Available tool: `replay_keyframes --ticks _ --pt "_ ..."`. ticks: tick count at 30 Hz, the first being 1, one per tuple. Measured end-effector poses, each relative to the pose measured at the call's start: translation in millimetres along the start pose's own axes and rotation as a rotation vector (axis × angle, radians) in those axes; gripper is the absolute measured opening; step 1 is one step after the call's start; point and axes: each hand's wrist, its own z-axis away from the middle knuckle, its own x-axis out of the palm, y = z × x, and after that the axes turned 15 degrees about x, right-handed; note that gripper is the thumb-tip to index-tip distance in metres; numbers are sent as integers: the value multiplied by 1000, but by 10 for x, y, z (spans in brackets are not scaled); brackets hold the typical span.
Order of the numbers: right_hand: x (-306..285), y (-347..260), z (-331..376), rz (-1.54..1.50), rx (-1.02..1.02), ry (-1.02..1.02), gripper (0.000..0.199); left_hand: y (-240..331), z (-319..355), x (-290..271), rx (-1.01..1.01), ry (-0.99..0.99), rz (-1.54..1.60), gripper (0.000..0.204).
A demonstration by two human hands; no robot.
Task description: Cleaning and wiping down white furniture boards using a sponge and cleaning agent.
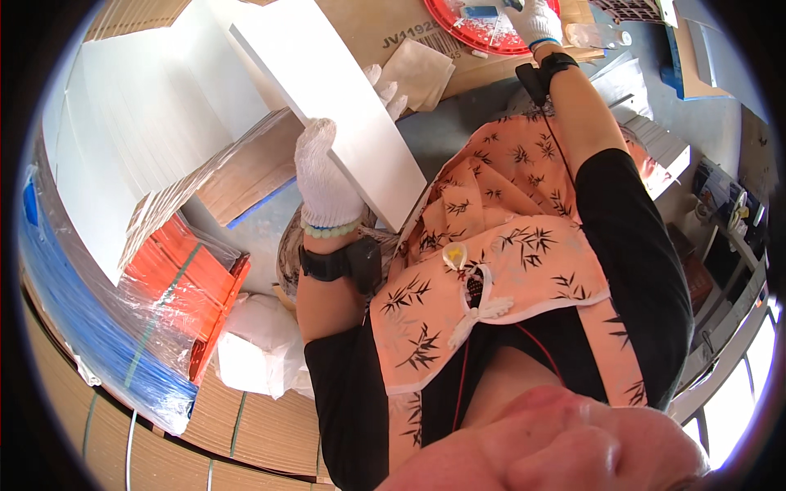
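Observation:
My left hand (329, 176), in a white knit glove, is closed round a long white board (348, 106) held at a slant. The thumb side shows at its left edge and gloved fingertips at its right edge; the rest of the grip is hidden behind it. At the top edge of the view my right hand (538, 22), gloved too, is over a round red tray (453, 34) strewn with white bits. Its fingers are curled and partly cut off, close to a blue block (479, 12) in the tray. What they hold is unclear.
A cardboard box (368, 61) bears the tray, a folded beige cloth (416, 75) and a clear bottle (596, 36). Stacked white boards (172, 74) stand at left, near an orange plastic-wrapped stack (184, 282). A white bag (258, 344) lies lower left.

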Motion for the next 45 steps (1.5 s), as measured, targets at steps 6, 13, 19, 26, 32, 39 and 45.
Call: replay_keyframes --ticks 6,13,19,26,32,39,45 --pt "-96 8 27 -45 54 -50 22 63 58 1 30 -44 -29 86" --pt "-216 -23 -26 -119 76 -65 12 97 69 -64 41 -91 72 84" --pt "-151 113 -265 -683 644 -462 18 109 69 -66 25 -110 157 84" --pt "-342 -26 -239 -1125 716 -670 31 182 89 33 52 -175 92 93" --pt "-596 -399 -122 -1346 586 -916 26 266 139 106 85 -135 92 98" --pt "-789 -614 -51 -1279 485 -928 21 301 162 33 100 -201 166 100" --pt "-1106 -890 104 -1415 427 -964 26 332 186 7 102 -279 173 96"
